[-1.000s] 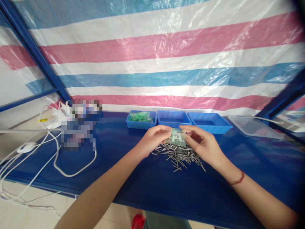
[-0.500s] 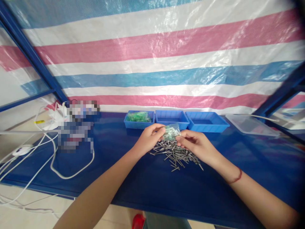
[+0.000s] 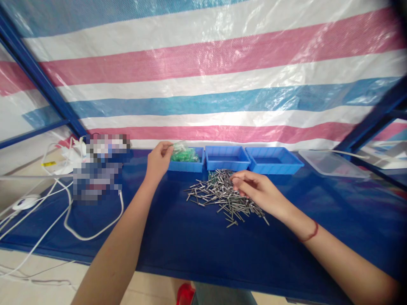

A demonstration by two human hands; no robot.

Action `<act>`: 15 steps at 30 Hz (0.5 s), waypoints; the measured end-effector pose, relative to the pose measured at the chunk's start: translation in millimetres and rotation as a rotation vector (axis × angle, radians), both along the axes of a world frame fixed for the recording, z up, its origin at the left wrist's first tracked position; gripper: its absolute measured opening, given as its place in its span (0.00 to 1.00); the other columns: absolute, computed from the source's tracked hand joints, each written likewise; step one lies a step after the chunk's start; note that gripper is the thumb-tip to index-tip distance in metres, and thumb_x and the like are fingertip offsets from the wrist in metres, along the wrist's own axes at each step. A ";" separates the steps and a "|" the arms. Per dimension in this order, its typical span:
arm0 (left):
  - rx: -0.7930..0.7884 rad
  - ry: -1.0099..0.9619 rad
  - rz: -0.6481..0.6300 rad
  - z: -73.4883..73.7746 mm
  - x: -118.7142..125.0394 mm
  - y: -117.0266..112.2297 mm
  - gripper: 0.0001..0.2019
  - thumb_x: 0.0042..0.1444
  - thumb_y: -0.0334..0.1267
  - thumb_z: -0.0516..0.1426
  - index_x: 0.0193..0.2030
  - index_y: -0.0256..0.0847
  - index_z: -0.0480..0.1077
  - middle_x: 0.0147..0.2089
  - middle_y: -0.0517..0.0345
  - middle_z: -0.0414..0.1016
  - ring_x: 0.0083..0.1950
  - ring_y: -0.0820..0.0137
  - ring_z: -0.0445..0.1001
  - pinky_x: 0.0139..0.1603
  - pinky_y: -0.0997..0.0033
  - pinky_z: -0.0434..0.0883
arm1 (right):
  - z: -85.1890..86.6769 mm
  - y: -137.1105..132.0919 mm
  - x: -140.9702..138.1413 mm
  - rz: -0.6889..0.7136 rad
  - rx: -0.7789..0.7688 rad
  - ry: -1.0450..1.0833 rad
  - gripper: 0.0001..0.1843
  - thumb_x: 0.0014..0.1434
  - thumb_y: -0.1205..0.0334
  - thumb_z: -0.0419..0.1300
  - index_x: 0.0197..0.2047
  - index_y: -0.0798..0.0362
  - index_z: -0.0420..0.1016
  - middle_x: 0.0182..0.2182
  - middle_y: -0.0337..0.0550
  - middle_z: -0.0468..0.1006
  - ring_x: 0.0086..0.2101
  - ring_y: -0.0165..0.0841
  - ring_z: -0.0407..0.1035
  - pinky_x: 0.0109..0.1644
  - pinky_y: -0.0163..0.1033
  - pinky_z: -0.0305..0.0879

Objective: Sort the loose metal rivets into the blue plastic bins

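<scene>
My left hand [image 3: 158, 161] pinches a small clear bag of green pieces [image 3: 179, 147] and holds it over the leftmost blue tray [image 3: 187, 166], which has green pieces in it. My right hand [image 3: 254, 189] hovers over a loose pile of metal nails [image 3: 219, 195] on the blue table, fingers curled together near the pile's top. I cannot make out anything in its fingers.
Two more blue trays, the middle tray [image 3: 227, 159] and the right tray [image 3: 273, 160], stand in a row at the back. A clear plastic lid [image 3: 327, 165] lies at the right. White cables [image 3: 73, 216] and a white puck [image 3: 24, 201] lie at the left. A striped tarp hangs behind.
My left hand has carried the small bag from above the nail pile leftward and back to the leftmost tray. My right hand has let go of the bag and stays over the nails.
</scene>
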State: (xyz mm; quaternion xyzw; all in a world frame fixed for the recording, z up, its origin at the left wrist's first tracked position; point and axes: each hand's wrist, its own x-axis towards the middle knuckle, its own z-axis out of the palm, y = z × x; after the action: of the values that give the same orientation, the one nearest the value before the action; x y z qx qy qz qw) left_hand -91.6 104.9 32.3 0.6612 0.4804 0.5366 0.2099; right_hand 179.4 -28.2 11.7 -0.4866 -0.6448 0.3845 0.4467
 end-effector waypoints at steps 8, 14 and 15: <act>0.159 0.409 -0.009 -9.4 11.6 -10.8 0.09 0.60 0.36 0.52 0.44 0.41 0.72 0.44 0.55 0.77 0.46 0.66 0.74 0.52 0.69 0.67 | 3.3 -5.1 4.6 -0.032 0.080 0.011 0.16 0.60 0.48 0.57 0.36 0.52 0.73 0.29 0.42 0.74 0.26 0.30 0.66 0.30 0.36 0.65; 0.228 0.313 0.098 -4.6 21.1 -6.9 0.15 0.63 0.35 0.48 0.52 0.38 0.69 0.47 0.51 0.75 0.45 0.68 0.74 0.48 0.72 0.68 | 8.1 -4.8 5.2 -0.080 0.144 -0.033 0.15 0.61 0.50 0.56 0.32 0.52 0.73 0.27 0.41 0.73 0.26 0.29 0.65 0.30 0.35 0.63; 0.238 0.308 0.108 -3.1 26.1 -6.6 0.15 0.63 0.34 0.48 0.54 0.37 0.68 0.47 0.51 0.75 0.43 0.69 0.74 0.47 0.73 0.69 | 10.2 -6.2 5.5 -0.091 0.156 -0.041 0.16 0.61 0.50 0.56 0.30 0.52 0.73 0.26 0.41 0.73 0.26 0.30 0.65 0.29 0.36 0.63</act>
State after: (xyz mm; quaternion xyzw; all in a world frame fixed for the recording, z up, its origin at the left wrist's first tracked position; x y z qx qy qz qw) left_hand -65.5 98.3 29.2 0.7289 0.4746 0.4928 0.0252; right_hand 184.9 -34.5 21.9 -0.4870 -0.6589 0.3026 0.4870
